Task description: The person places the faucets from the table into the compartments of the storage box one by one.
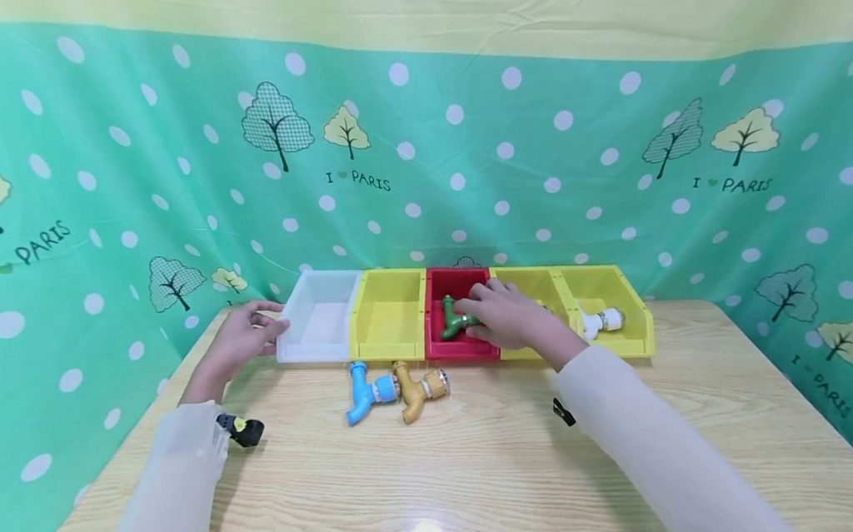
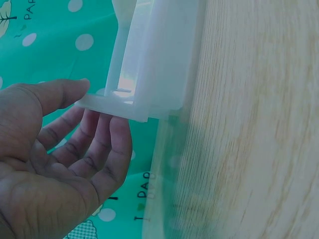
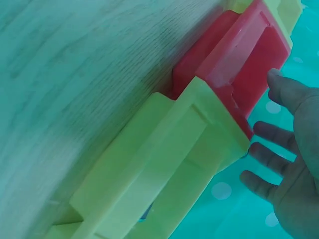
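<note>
You have five box-shaped plastic bins [image 1: 389, 315] (three yellow, one red, one white) and four clearly visible, differently coloured taps [image 1: 362, 394].

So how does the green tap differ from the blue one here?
The green tap sits in the red bin; the blue tap lies on the table. The right hand partly covers the green tap, while the blue tap shows whole, with no hand over it. Both have a similar shape, with a bent spout.
</note>
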A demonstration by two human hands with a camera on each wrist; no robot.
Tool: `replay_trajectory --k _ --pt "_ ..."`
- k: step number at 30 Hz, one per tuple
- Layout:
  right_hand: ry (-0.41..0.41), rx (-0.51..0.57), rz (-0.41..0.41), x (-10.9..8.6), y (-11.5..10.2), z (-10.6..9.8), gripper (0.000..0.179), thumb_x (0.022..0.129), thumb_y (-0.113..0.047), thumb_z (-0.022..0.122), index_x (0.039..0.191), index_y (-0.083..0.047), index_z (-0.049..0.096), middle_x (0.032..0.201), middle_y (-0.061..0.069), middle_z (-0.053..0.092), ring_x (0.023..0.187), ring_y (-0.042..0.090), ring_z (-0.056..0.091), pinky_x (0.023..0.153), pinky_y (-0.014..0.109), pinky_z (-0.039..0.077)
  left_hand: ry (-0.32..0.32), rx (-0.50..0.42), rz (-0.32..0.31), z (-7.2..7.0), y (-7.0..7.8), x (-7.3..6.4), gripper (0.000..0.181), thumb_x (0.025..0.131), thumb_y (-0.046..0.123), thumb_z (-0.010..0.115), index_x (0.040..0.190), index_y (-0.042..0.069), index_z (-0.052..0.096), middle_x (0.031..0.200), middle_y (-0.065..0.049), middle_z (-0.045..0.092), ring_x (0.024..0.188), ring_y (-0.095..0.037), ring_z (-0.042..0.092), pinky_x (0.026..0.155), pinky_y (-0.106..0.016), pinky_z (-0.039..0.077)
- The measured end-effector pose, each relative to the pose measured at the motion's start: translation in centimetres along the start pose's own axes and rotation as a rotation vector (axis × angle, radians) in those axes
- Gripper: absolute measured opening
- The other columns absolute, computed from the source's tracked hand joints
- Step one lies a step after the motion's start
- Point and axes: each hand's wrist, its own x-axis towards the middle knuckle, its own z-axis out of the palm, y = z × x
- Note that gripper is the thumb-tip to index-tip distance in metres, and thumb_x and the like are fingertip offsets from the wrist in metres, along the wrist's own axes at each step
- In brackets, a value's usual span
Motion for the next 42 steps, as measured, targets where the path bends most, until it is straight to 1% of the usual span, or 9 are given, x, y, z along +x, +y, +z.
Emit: replay_trajectory --k 7,14,19,24,28,31,35,38,42 --pt "0.053 0.072 0.036 -2.1 1.2 0.1 0.052 0.097 -0.031 0.073 0.145 -0.020 0.057 0.137 0.012 0.056 0.126 0.034 0.047 0.109 0.056 0.042 0.001 0.004 0.001 0.0 0.2 -0.1 0.052 0.104 0.027 0.064 0.144 -0.001 0.046 0.119 -0.024 0.053 0.094 -0.034 0.067 0.086 -0.047 0.062" --pt "0.140 0.104 0.082 -4.3 3.0 0.5 0.050 0.100 -0.031 0.070 0.145 -0.014 0.057 0.136 0.014 0.057 0.122 0.036 0.049 0.103 0.058 0.046 0.009 0.008 0.003 0.0 0.3 -0.3 0.051 0.104 0.026 0.062 0.144 -0.001 0.046 0.121 -0.025 0.052 0.098 -0.035 0.066 0.087 -0.048 0.061" --pt "0.161 0.146 0.130 -5.9 4.2 1.0 0.050 0.101 -0.033 0.067 0.146 -0.016 0.055 0.138 0.016 0.056 0.123 0.039 0.049 0.103 0.062 0.043 0.008 0.007 -0.001 -0.1 0.1 -0.3 0.051 0.105 0.027 0.062 0.145 -0.002 0.046 0.122 -0.025 0.052 0.098 -0.034 0.066 0.089 -0.052 0.060" --pt "0.187 0.211 0.208 -7.9 5.7 1.1 0.053 0.104 -0.037 0.061 0.151 -0.017 0.049 0.145 0.021 0.050 0.129 0.044 0.045 0.105 0.066 0.040 0.003 -0.001 0.000 0.0 0.1 -0.1 0.052 0.104 0.026 0.063 0.145 -0.002 0.046 0.122 -0.025 0.052 0.096 -0.034 0.067 0.088 -0.050 0.061" --pt "0.230 0.263 0.262 -9.4 7.1 0.8 0.053 0.105 -0.034 0.059 0.152 -0.012 0.047 0.150 0.026 0.045 0.136 0.051 0.038 0.109 0.071 0.034 0.004 -0.002 0.001 0.1 0.2 -0.1 0.052 0.104 0.025 0.064 0.144 -0.002 0.046 0.121 -0.025 0.052 0.097 -0.034 0.067 0.086 -0.047 0.062" --pt "0.254 0.290 0.287 -10.4 8.1 0.5 0.054 0.106 -0.034 0.057 0.152 -0.007 0.045 0.151 0.028 0.043 0.138 0.053 0.035 0.112 0.071 0.028 0.007 -0.003 0.004 0.1 0.3 -0.2 0.052 0.104 0.025 0.063 0.144 -0.003 0.046 0.121 -0.025 0.052 0.097 -0.034 0.067 0.085 -0.046 0.062" --pt "0.282 0.331 0.319 -11.4 9.2 0.3 0.055 0.108 -0.032 0.055 0.153 -0.003 0.042 0.150 0.030 0.043 0.138 0.054 0.035 0.111 0.073 0.029 0.006 -0.006 0.006 0.1 0.2 -0.3 0.052 0.104 0.025 0.063 0.144 -0.003 0.046 0.121 -0.025 0.052 0.097 -0.033 0.067 0.084 -0.044 0.062" --pt "0.292 0.373 0.354 -12.1 10.0 0.3 0.055 0.108 -0.029 0.054 0.153 0.000 0.041 0.148 0.032 0.044 0.136 0.055 0.037 0.108 0.073 0.034 0.004 -0.006 0.006 0.1 0.1 -0.2 0.053 0.104 0.024 0.063 0.145 -0.003 0.045 0.122 -0.026 0.052 0.097 -0.033 0.068 0.083 -0.043 0.063" --pt "0.289 0.414 0.424 -13.1 10.9 0.3 0.058 0.109 -0.032 0.052 0.153 0.003 0.038 0.146 0.034 0.044 0.133 0.055 0.042 0.104 0.071 0.039 0.005 -0.006 0.009 0.1 0.0 -0.1 0.052 0.104 0.024 0.063 0.145 -0.003 0.045 0.122 -0.026 0.052 0.096 -0.034 0.068 0.082 -0.043 0.063"
